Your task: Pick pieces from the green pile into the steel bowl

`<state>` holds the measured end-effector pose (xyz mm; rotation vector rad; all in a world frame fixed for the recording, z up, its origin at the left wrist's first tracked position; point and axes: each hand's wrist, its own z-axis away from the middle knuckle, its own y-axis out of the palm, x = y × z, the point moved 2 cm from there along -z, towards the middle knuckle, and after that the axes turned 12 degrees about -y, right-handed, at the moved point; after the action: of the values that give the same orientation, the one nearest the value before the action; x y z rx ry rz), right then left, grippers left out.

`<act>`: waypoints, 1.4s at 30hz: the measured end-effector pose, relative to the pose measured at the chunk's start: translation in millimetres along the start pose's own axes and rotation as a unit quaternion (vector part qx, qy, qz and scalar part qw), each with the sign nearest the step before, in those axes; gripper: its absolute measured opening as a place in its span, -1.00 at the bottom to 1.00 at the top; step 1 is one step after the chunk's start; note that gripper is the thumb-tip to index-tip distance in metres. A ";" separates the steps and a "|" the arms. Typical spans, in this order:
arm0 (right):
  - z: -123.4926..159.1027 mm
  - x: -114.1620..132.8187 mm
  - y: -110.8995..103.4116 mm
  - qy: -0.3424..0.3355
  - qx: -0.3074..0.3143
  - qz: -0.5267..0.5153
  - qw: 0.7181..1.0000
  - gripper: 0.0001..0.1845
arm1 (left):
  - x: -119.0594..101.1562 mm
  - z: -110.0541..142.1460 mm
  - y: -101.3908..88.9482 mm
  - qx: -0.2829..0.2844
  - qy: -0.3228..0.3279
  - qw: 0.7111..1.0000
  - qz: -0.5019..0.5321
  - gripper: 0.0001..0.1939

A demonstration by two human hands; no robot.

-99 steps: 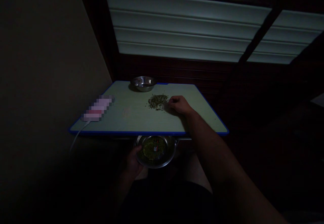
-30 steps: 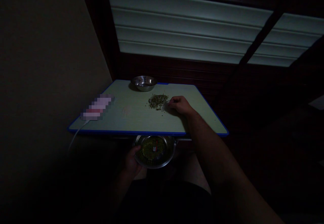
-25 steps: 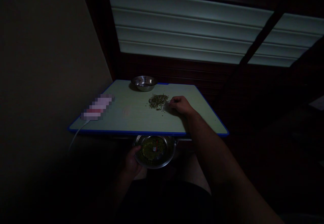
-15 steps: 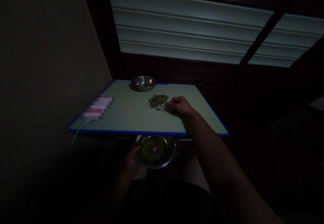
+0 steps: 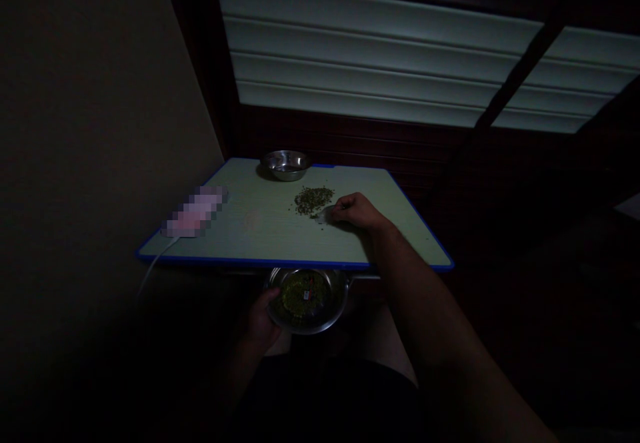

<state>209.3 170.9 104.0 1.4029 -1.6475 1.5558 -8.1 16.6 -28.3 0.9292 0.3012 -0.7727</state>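
Note:
My left hand (image 5: 263,317) grips the left rim of a metal bowl (image 5: 320,328), thumb over the edge, below the table's front edge. Small green grains, like mung beans (image 5: 295,299), lie in that bowl, along with a small label-like mark. Over the table, my right hand (image 5: 356,209) is closed on a small pale, see-through piece whose kind I cannot make out. That piece (image 5: 325,215) touches or nearly touches the tabletop, at the lower right of a loose pile of small brownish-green grains (image 5: 313,199).
The light table (image 5: 270,236) has a blue edge. A second metal bowl (image 5: 285,166) stands at its back. A blurred-out pink object (image 5: 195,213) with a white cable (image 5: 157,256) lies at the left, near a wall (image 5: 110,96). Behind is a dark frame with pale slats (image 5: 360,56).
Almost nothing differs. The pale piece in my right hand has shifted very slightly at the edge of the pile. My left hand and the bowl stay in place.

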 end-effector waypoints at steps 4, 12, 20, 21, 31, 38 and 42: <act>0.7 1.1 1.5 -0.002 0.016 -0.004 1.000 -0.82 | 0.0 0.8 1.1 0.013 0.006 1.000 0.002 -0.73; -5.2 -8.5 -3.3 -0.020 -0.026 0.061 0.998 -0.86 | 0.9 -1.7 -1.8 -0.008 0.006 1.000 0.000 -0.75; -4.8 -6.8 -4.1 -0.036 -0.073 0.084 0.993 -0.85 | 0.2 0.6 -0.4 0.004 0.005 1.000 0.005 -0.75; -4.9 -6.7 -3.2 -0.047 -0.070 0.076 0.994 -0.83 | 0.3 0.6 -0.5 0.006 0.006 1.000 0.006 -0.74; -3.2 -4.9 1.1 -0.040 -0.035 0.016 0.998 -0.82 | 0.7 -0.8 -0.5 0.003 0.006 1.000 0.004 -0.74; -3.7 -6.2 0.0 -0.038 -0.050 0.017 0.998 -0.83 | 0.0 -0.8 -2.7 0.007 0.008 1.000 0.001 -0.73; -3.6 -5.9 0.0 -0.037 -0.042 0.023 0.998 -0.84 | 0.7 -1.2 -3.1 0.012 0.005 1.000 -0.002 -0.73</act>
<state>210.4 176.2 99.8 1.4036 -1.7787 1.4579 -9.7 16.1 -31.3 0.9566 0.3033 -0.7764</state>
